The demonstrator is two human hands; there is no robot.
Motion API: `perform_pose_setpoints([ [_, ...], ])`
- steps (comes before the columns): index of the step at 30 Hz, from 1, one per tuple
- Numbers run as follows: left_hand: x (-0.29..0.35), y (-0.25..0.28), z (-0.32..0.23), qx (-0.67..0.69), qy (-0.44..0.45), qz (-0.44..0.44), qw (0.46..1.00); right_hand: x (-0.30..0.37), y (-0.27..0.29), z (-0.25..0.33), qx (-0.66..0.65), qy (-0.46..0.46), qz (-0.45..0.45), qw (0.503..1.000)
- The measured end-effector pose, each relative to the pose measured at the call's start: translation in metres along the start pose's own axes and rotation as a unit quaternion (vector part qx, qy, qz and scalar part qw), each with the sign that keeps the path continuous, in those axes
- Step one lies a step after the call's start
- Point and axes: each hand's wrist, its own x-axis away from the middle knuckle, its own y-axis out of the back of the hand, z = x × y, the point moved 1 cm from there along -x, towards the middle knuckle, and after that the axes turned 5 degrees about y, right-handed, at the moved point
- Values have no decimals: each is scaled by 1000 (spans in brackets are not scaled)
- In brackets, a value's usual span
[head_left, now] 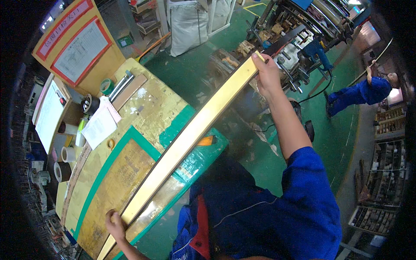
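A long, flat, pale-yellow strip (190,143) with dark edges runs slantwise from the lower left to the upper right, over the worktable (151,99). My right hand (267,76) grips its far end, the thumb lying on the yellow face and the fingers around the edge. Closer to me, my left hand (115,225) holds the strip by its long left edge near the lower end. Partly covered by the strip, an orange object (207,141) lies on the green-taped corner of the table. Whether the strip rests on the tabletop I cannot tell.
Papers (99,125), a green tape roll (106,86), a small yellow tape ring (111,143) and a notice board (80,47) stand along the table's left. A machine (299,47) is beyond my right hand. A person in blue (359,93) stands at far right, holding a long rod.
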Motion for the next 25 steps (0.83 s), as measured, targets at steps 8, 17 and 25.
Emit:
perform_pose_setpoints([
  [8,52,-6,150,534,168,-310,768,10,73,-17,-24,14,69,997],
  [17,160,-134,-25,726,-12,-309,614,62,372,-141,551,-101,119,820],
  [25,281,-228,-205,665,-73,-257,697,208,358,-243,427,-12,648,630],
])
